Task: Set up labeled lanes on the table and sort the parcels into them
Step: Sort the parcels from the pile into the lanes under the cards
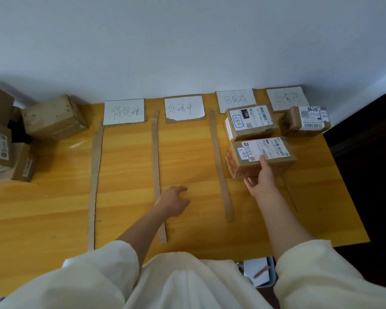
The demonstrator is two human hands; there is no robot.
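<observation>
At six o'clock only cream sleeves (112, 270) are seen. Just above, the left hand (174, 201) is rested idle on the table (54, 208), fingers loosely curled round nothing. At two o'clock a labelled parcel (260, 157) is gripped by the right hand (262, 177), thumb on top, fingers beneath, apparently so it can be set behind another parcel (249, 122) in the third lane, beneath its label card (235, 99). At nine o'clock, unsorted boxes (54, 115) are left waiting.

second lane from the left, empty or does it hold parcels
Empty: bare wood runs from its label card down between the cardboard strips; only the left hand rests there.
</observation>
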